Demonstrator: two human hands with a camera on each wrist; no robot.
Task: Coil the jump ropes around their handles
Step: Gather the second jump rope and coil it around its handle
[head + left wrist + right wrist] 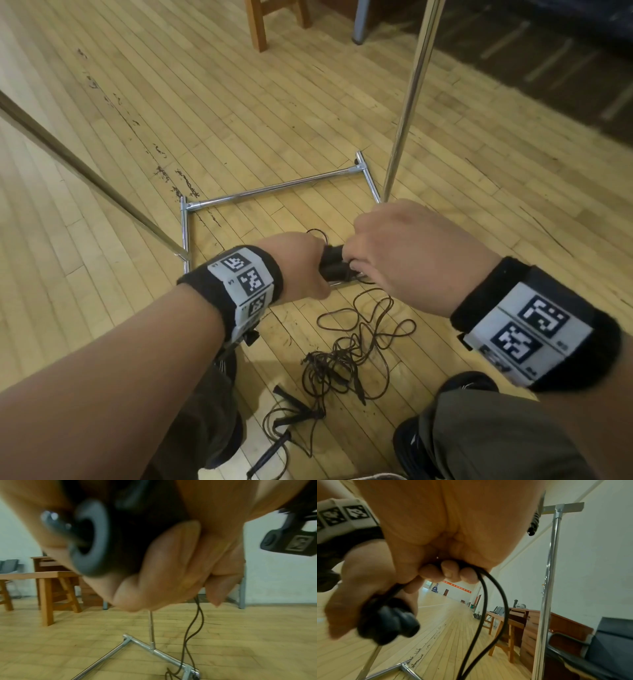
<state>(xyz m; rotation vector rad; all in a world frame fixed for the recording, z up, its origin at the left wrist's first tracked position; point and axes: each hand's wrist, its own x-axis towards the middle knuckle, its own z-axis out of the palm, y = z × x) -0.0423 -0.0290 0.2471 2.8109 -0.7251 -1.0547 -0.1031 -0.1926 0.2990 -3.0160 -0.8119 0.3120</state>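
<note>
Two black foam jump-rope handles [334, 263] lie side by side in my left hand [301, 270], which grips them above the floor; their round ends [91, 538] show close up in the left wrist view. My right hand [387, 253] sits just right of the handles, fingers [447, 570] curled round the thin black rope [488, 588]. The rope hangs from that hand in a loop down to a loose tangle [356, 349] on the floor. More jump ropes with slim black handles [284, 428] lie on the floor between my feet.
A chrome rack base [274, 188] lies on the wood floor just beyond my hands, with an upright pole [407, 102] to the right and a slanted pole [85, 168] to the left. A wooden chair [260, 20] stands further back. My shoe [469, 380] flanks the rope pile.
</note>
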